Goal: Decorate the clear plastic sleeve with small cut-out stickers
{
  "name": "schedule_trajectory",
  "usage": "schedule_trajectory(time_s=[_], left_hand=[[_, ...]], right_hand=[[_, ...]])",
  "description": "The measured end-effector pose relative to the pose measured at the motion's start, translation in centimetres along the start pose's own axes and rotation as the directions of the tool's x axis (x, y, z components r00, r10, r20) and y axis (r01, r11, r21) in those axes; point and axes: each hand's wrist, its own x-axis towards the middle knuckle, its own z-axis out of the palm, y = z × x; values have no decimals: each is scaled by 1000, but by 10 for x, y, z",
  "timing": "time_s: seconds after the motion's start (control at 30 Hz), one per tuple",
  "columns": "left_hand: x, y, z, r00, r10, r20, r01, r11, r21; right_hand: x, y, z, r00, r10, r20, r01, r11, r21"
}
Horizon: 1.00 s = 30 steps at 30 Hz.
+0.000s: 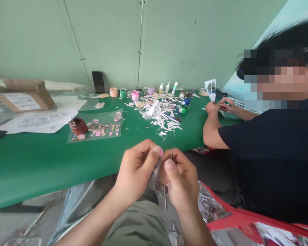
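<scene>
My left hand [138,169] is closed in a pinch on a small pink piece [161,152], just past the front edge of the green table [100,157]. Close on its right, my right hand [181,176] is curled round a thin metal tool [165,199], whose dark end shows above the fingers. A pale, translucent strip [154,177] hangs between the two hands. On the table beyond lies a clear sheet [105,131] with many small coloured pieces.
White paper scraps [156,112] lie mid-table, with paint jars [135,95] and bottles behind. A brown jar [78,126], printed papers [41,119], a cardboard box [28,97] and a phone [99,82] stand left. At right a person [272,153] holds cut white paper [210,89].
</scene>
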Motion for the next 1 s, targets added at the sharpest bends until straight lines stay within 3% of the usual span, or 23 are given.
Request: schedule_trajectory(time_s=[0.2,0.43,0.53,0.67,1.0], left_hand=[[-10,0,-4,991,12,136,-28,993,115],[-6,1,-24,941,-1,337,-64,981,180],[-6,2,-30,916,-28,401,-24,992,126],[-12,4,-29,915,-46,401,71,996,-48],[-14,10,-21,941,52,334,-23,996,-89]], right_hand=[[0,-7,-6,998,-60,23,62,994,-89],[-2,-24,-13,988,-75,132,105,966,-238],[-5,-27,-11,982,-85,166,127,958,-259],[-8,-24,-10,985,-29,167,55,987,-152],[-12,-18,-10,968,-82,236,129,974,-188]])
